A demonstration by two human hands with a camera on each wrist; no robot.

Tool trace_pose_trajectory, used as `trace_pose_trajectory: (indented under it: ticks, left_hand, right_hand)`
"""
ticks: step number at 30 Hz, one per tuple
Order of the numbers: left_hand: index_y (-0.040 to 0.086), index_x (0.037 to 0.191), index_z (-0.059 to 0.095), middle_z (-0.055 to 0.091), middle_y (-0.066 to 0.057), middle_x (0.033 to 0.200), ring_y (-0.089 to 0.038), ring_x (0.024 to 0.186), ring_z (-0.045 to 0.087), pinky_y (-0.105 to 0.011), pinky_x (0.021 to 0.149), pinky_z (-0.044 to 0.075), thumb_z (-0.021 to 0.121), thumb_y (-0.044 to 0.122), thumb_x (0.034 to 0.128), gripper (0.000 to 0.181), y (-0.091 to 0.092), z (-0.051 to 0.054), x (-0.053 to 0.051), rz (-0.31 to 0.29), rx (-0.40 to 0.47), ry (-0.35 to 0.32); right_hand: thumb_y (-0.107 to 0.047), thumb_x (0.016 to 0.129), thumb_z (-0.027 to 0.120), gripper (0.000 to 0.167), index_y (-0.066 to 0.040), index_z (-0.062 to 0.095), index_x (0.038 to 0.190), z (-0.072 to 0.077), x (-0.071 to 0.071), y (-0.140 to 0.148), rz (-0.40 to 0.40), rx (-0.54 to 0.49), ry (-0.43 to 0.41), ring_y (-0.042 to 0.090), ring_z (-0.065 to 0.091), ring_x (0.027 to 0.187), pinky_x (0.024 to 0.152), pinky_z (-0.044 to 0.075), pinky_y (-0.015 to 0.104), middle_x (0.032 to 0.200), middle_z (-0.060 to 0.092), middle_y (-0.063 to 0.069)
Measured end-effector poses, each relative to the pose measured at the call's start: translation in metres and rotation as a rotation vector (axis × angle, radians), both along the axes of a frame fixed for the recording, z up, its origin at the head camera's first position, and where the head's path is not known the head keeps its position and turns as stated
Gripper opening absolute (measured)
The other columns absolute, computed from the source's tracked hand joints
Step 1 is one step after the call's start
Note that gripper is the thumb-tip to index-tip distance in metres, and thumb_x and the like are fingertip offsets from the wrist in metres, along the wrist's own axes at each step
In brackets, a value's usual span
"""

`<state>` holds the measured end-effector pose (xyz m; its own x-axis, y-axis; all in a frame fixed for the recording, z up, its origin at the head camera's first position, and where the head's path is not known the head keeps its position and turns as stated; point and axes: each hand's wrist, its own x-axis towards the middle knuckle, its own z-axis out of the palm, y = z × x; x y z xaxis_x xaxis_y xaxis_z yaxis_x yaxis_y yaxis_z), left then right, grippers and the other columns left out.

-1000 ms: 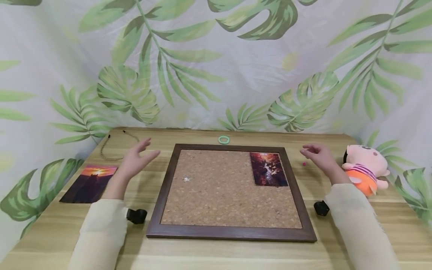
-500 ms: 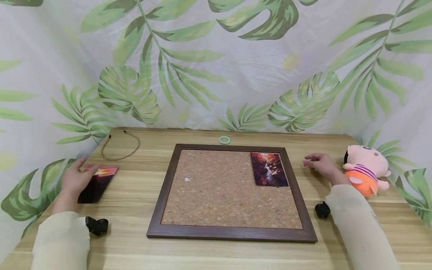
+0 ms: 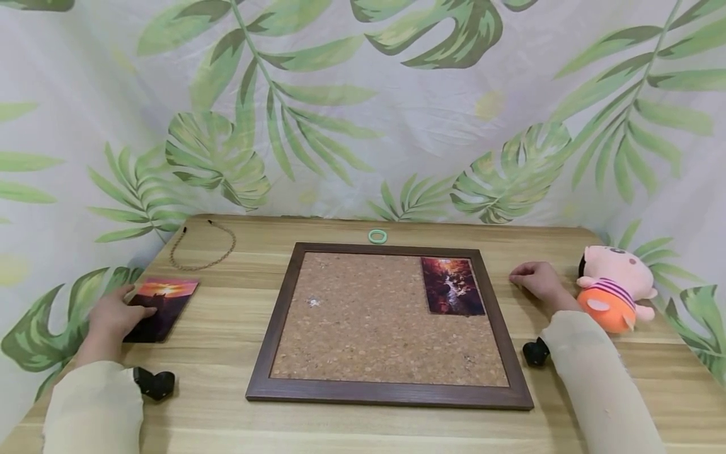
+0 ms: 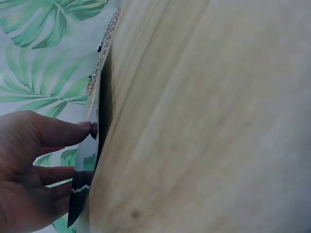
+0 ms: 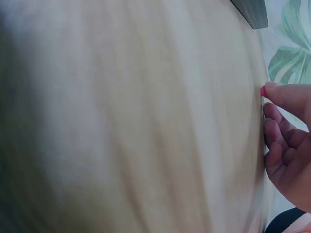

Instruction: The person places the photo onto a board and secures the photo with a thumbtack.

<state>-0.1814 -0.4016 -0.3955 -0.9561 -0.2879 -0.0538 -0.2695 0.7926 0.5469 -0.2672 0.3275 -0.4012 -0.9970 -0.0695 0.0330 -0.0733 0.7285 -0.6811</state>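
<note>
At the left of the table lies a sunset photo (image 3: 161,309). My left hand (image 3: 116,315) pinches its left edge, the thumb on the picture side and the fingers behind. In the left wrist view the photo (image 4: 85,174) looks slightly raised at that edge. My right hand (image 3: 541,284) is low over the table to the right of the framed corkboard (image 3: 391,392). Its thumb and finger pinch a small pink piece (image 5: 263,91), hidden in the head view; its exact kind cannot be seen. An orange forest photo (image 3: 452,287) lies on the cork, upper right.
A pink plush toy (image 3: 615,287) in orange lies beside my right wrist. Behind the board sits a pale green ring (image 3: 377,236). A thin cord necklace (image 3: 218,260) lies at the back left. A leaf-patterned curtain (image 3: 340,126) hangs along the table's back edge.
My left hand has moved left and down from beside the board onto the sunset photo and now pinches its edge. The right hand has lowered to the pink piece, which its fingertips now cover.
</note>
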Motion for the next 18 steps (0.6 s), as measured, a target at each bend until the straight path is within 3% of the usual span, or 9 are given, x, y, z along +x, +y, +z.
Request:
trace_pose_trajectory:
  ticks: [7,14,18]
  left_hand:
    - [-0.017,0.123,0.027,0.03,-0.043,0.114,-0.056,0.103,0.025,-0.059,0.083,0.022,0.059,0.02,0.0779,0.066,0.004,0.003,0.001,-0.03,-0.089,-0.017]
    - [-0.011,0.127,0.029,0.028,-0.041,0.118,-0.058,0.099,0.026,-0.058,0.074,0.028,0.058,0.038,0.0776,0.075,0.006,0.01,0.006,0.014,-0.171,-0.085]
    - [-0.013,0.122,0.033,0.029,-0.041,0.117,-0.056,0.1,0.026,-0.057,0.079,0.026,0.059,0.039,0.0766,0.074,0.007,0.008,0.006,0.018,-0.175,-0.06]
  right_hand:
    - [-0.006,0.081,0.058,0.02,0.012,0.06,0.089,0.0,0.003,0.002,-0.019,-0.055,0.001,0.013,0.045,0.055,0.05,0.038,0.025,0.063,0.055,0.005]
    - [-0.003,0.084,0.051,0.022,0.017,0.053,0.094,0.006,0.008,-0.002,-0.064,-0.182,-0.062,0.012,0.051,0.059,0.052,0.042,0.027,0.068,0.057,0.008]
    - [0.0,0.085,0.048,0.024,0.019,0.05,0.1,0.012,0.011,-0.008,-0.071,-0.239,-0.061,0.011,0.056,0.063,0.057,0.046,0.026,0.078,0.059,0.016]
